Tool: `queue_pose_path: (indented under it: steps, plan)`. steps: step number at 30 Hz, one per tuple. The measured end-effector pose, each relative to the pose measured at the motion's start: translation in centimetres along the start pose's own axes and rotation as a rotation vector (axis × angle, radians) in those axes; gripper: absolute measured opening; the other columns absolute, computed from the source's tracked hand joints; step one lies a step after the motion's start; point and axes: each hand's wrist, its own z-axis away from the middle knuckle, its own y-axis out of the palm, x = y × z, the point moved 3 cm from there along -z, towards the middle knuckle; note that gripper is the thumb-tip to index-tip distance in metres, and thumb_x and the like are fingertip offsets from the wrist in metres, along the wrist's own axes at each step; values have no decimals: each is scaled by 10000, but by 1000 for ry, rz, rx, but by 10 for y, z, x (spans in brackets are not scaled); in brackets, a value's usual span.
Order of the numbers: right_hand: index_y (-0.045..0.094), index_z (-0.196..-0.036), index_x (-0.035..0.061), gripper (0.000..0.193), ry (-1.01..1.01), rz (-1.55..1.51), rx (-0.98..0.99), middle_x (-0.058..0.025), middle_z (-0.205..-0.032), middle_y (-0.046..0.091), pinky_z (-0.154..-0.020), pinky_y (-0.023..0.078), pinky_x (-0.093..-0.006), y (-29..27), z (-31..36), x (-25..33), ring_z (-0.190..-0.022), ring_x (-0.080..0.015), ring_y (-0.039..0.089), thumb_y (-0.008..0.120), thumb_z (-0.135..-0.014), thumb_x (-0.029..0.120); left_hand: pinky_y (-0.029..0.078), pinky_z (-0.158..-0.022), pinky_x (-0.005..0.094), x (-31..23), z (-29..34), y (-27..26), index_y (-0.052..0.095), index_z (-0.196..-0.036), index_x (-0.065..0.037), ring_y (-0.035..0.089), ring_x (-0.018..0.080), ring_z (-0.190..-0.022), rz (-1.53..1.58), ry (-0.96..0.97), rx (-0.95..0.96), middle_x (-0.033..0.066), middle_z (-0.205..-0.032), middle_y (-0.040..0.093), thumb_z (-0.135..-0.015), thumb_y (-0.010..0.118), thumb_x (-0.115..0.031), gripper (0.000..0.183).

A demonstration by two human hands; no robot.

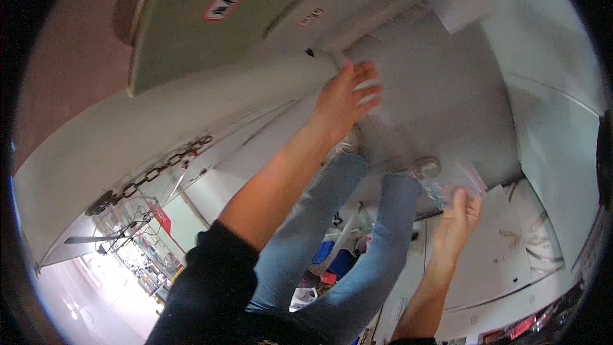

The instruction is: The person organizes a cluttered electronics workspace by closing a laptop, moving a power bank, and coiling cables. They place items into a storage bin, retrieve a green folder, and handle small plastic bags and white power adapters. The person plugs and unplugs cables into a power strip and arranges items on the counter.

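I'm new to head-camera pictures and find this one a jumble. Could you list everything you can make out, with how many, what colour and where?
Clear plastic bag: one, transparent, right of centre, in the right hand
Panel: one, dull green, upper left
Labels: two, white with red borders, upper left and top centre
Chain: one, dark, left side
Sign: one, red, lower left
Small items: several, blue and red among them, between the legs, unclear
Floor: one, grey, right of centre
Jeans: one pair, blue, lower centre, on the person's legs
Sleeve: one clearly seen, black, lower left
Hands: two, bare, the left hand open near the centre, blurred
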Motion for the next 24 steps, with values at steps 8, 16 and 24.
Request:
queue_pose_path:
  steps: [8, 16, 24]
  plan:
    - [582, -1063, 22, 176, 33, -152, 2, -64, -1019, 629, -841, 474, -299, 11, -4, -24, -912, -147, 598, 617, -911, 104, 420, -1001, 466, -35, -5, -15, 530, -1214, -59, 530, 281, -1126, 115, 208, 62, 112, -1206, 571, -947, 526, -349, 394]
    - [609, -990, 35, 121, 91, -62, -115, -24, -914, 647, -746, 467, -242, 9, -28, -118, -811, -91, 594, 642, -902, 112, 467, -941, 398, -47, -66, -64, 574, -1116, -32, 566, 252, -1042, -258, 475, -86, 108, -1102, 604, -937, 494, -230, 278]
    - [618, -1029, 14, 139, 133, -17, -37, -39, -971, 654, -767, 482, -257, -15, -31, -172, -836, -97, 595, 616, -903, 73, 441, -975, 454, -72, -82, -61, 574, -1083, -2, 555, 263, -1080, -150, 393, -225, 126, -1088, 607, -930, 425, -171, 272]
